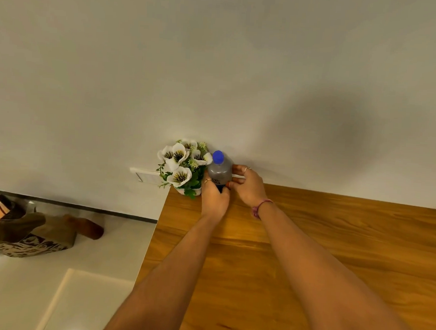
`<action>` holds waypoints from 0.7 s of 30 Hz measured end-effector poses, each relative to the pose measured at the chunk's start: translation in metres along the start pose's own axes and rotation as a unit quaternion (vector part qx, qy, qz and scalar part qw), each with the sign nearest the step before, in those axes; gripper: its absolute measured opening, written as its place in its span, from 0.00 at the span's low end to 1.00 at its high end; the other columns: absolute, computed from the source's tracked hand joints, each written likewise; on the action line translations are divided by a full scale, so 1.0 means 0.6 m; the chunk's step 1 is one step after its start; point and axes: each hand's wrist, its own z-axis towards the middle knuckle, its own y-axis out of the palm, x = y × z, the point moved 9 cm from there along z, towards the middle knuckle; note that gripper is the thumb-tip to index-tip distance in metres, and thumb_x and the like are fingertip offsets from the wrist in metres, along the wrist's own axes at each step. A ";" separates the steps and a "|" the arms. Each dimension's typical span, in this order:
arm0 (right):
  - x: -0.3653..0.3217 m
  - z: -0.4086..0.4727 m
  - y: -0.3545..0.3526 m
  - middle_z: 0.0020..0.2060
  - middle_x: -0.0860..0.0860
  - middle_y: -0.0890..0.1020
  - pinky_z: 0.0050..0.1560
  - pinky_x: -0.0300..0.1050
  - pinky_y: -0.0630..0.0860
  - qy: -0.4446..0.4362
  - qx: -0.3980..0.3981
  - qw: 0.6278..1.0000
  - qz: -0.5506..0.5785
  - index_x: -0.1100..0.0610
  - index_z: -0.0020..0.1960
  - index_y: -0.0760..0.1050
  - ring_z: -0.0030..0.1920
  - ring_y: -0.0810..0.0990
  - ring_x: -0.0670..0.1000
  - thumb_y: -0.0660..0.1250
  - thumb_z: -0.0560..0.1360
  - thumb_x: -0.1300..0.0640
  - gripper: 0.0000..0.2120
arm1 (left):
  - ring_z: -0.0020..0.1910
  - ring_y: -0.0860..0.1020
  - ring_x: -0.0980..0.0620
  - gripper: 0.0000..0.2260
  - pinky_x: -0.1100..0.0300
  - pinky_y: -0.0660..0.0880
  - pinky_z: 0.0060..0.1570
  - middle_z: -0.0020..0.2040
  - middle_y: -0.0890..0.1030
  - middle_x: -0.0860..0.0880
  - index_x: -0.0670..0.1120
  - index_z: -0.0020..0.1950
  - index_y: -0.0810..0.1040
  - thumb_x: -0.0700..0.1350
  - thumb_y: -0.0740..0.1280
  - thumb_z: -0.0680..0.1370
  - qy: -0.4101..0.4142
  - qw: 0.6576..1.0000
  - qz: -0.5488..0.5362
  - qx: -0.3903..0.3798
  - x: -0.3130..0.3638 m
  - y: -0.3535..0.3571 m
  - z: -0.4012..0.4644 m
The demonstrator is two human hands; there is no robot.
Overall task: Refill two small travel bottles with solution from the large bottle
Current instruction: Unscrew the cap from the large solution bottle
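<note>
The large bottle, clear with a blue cap and a dark label, stands upright at the far left corner of the wooden table, against the wall. My left hand grips its lower part from the front. My right hand holds its right side, fingers curled around the body. No small travel bottles are in view.
A white pot of artificial white flowers stands just left of the bottle, touching distance from my left hand. A wall socket plate sits left of the table. Beyond the table's left edge is a glossy floor with shoes.
</note>
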 end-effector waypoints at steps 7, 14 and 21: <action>-0.001 -0.031 -0.024 0.59 0.54 0.79 0.47 0.29 0.74 -0.023 0.025 0.999 0.015 0.59 0.66 0.71 0.56 0.80 0.50 0.69 0.72 0.69 0.24 | 0.67 0.69 0.44 0.29 0.48 0.68 0.67 0.66 0.71 0.40 0.39 0.71 0.63 0.29 0.65 0.72 0.013 1.000 0.007 0.017 0.016 0.008 -0.022; 0.011 -0.105 -0.101 0.59 0.53 0.79 0.47 0.27 0.72 -0.035 0.030 0.999 0.001 0.59 0.67 0.70 0.55 0.78 0.45 0.72 0.69 0.65 0.27 | 0.63 0.73 0.50 0.31 0.56 0.73 0.63 0.66 0.72 0.44 0.42 0.73 0.63 0.32 0.69 0.72 0.027 1.000 0.009 -0.014 0.029 0.035 -0.090; 0.046 -0.212 -0.195 0.60 0.55 0.79 0.52 0.33 0.73 -0.034 0.024 0.999 -0.024 0.60 0.67 0.70 0.58 0.79 0.49 0.73 0.69 0.64 0.28 | 0.61 0.74 0.54 0.27 0.63 0.71 0.59 0.63 0.76 0.48 0.44 0.66 0.69 0.39 0.75 0.70 0.040 0.997 0.020 -0.068 0.038 0.081 -0.186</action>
